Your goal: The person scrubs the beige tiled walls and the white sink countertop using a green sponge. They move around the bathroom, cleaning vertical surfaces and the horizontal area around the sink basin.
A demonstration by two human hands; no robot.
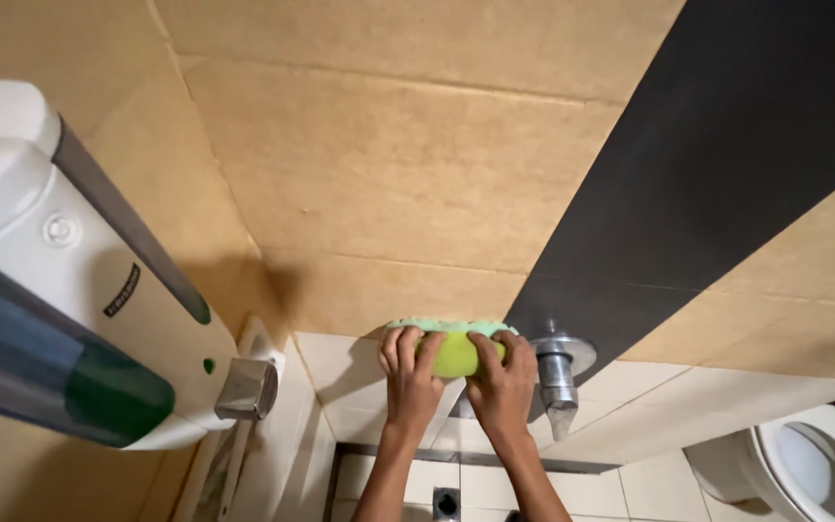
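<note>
Both my hands press a green and yellow sponge [453,350] flat against the tiled wall, low down where the tan tiles meet the white ones. My left hand [410,372] covers the sponge's left part, fingers curled over its top. My right hand [502,379] grips the sponge's right end. Just to the right of my right hand a chrome tap [560,379] sticks out of the wall at the foot of a dark vertical tile strip [717,155].
A white wall-mounted dispenser [60,290] with a dark translucent window juts out at the near left, a metal fitting [246,389] beside it. A white toilet bowl [804,469] sits at the lower right. A floor drain [446,503] lies between my forearms.
</note>
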